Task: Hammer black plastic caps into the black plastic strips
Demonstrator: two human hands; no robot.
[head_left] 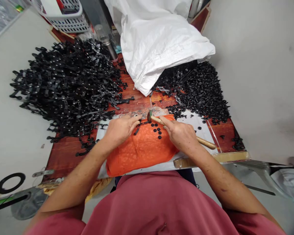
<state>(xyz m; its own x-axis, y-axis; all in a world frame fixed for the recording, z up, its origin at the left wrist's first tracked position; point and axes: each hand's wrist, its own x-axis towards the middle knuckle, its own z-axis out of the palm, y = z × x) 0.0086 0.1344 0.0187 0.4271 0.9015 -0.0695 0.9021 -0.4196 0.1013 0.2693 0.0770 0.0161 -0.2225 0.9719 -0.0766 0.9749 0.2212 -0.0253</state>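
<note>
My right hand (182,134) is closed round the wooden handle of a small hammer (203,141). The hammer's dark head (149,116) rests just above the far edge of an orange cloth (142,150). My left hand (120,129) lies on that cloth, its fingertips pinching a black strap piece (138,126) beside the hammer head. Several small black round caps (157,131) lie loose on the cloth between my hands.
A large heap of black strap parts (66,88) fills the left of the red wooden table (63,153). A heap of black caps (201,91) lies at the right, under a white sack (159,42). A grey basket (68,16) stands at the back.
</note>
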